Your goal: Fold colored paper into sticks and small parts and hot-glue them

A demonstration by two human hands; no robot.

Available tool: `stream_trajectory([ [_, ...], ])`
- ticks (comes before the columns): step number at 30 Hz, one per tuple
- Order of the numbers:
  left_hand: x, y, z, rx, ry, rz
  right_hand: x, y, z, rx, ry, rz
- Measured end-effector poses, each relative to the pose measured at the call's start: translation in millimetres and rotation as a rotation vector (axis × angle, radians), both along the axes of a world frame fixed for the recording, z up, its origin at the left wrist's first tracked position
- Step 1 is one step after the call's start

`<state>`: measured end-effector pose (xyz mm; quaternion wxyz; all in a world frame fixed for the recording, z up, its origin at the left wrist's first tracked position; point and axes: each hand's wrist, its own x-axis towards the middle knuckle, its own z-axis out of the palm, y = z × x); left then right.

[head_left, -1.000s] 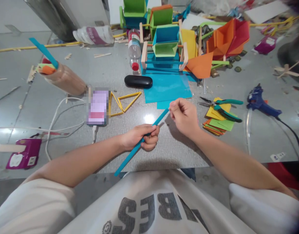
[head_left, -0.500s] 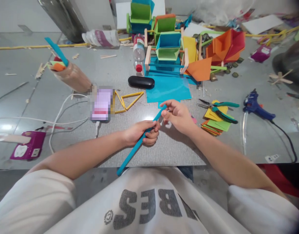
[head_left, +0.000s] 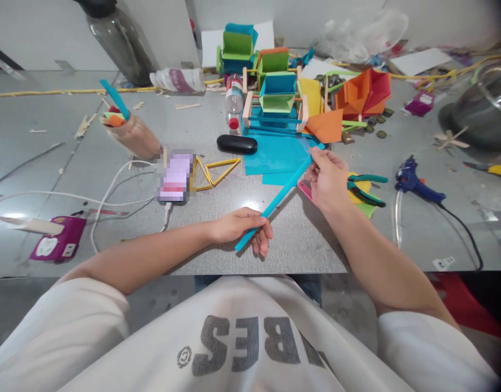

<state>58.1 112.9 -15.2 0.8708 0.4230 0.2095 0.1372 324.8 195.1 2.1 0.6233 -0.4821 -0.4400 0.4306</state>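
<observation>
A long, narrow blue paper strip point(head_left: 283, 191) slants from lower left to upper right above the grey table. My left hand point(head_left: 248, 228) pinches it near its lower end, with the other fingers loosely curled below. At the upper end, my right hand point(head_left: 326, 171) grips the strip between thumb and fingers. A pink object point(head_left: 305, 191), mostly hidden, lies beside my right hand. Blue paper sheets point(head_left: 270, 158) lie just beyond the strip.
Yellow stick triangles point(head_left: 222, 172) and a phone point(head_left: 177, 177) lie left of centre. Green-handled pliers point(head_left: 367, 197) rest on coloured paper at the right, near a blue glue gun point(head_left: 420, 182). Behind stand paper wheels point(head_left: 278, 92), a small bottle point(head_left: 234, 103) and a black case point(head_left: 237, 144).
My right hand has moved up and right with the strip's upper end. The strip now extends farther up, and less of it sticks out below my left hand. The view has shifted slightly.
</observation>
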Motion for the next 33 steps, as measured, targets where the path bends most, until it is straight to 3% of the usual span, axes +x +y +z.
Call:
stream_trajectory([
  [10,5.0,-5.0,-2.2,-0.039,0.025,0.17,-45.7,-48.2,6.1,-0.231,-0.156,0.361],
  [19,8.3,-7.6,-1.6,-0.032,0.057,0.254,-53.2,-59.2,6.5,-0.219,-0.153,0.391],
  [33,7.6,-10.8,-1.3,-0.025,0.072,0.259,-55.2,-62.3,6.4,-0.215,-0.183,0.435],
])
